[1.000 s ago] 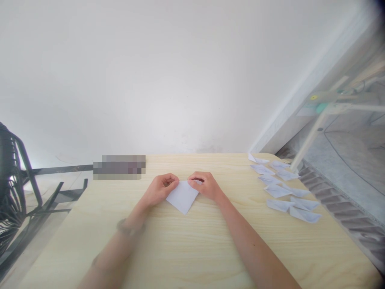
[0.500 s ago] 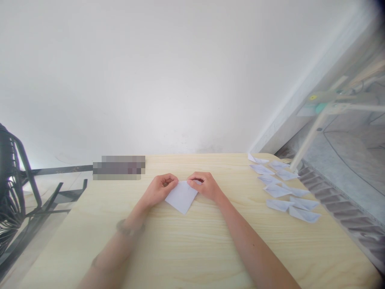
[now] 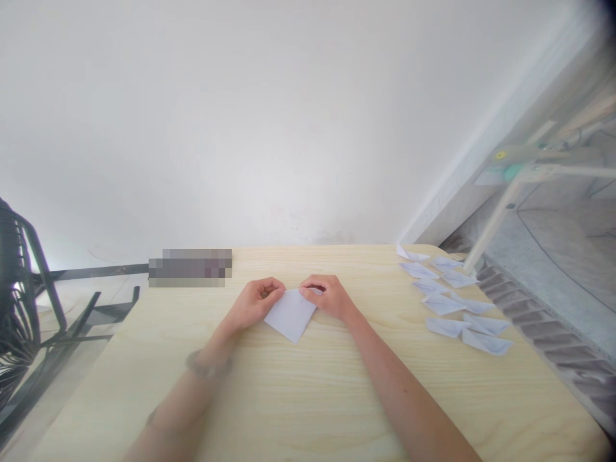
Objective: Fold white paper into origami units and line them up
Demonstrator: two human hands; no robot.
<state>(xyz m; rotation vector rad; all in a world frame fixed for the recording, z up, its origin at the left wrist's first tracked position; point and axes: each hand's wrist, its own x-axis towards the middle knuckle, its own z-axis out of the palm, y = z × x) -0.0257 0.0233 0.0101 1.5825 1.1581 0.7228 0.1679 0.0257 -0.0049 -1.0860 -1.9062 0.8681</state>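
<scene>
White paper [image 3: 291, 316] | toward worktop [image 3: 298, 398] far edge | my left hand [image 3: 256, 303], right hand [image 3: 331, 296]: fingers clamp its far side | folded papers [image 3: 443, 304] lie near right edge

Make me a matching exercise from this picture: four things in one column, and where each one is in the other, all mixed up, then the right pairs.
Things
1. Paper square
2. Folded papers
3. Dark wristband
4. Black chair

Places
A. Worn on the left wrist
B. Off to the left of the table
C. Held at its far edge by the left hand and right hand
D. Grouped on the right part of the table

Pairs
1-C, 2-D, 3-A, 4-B
</scene>
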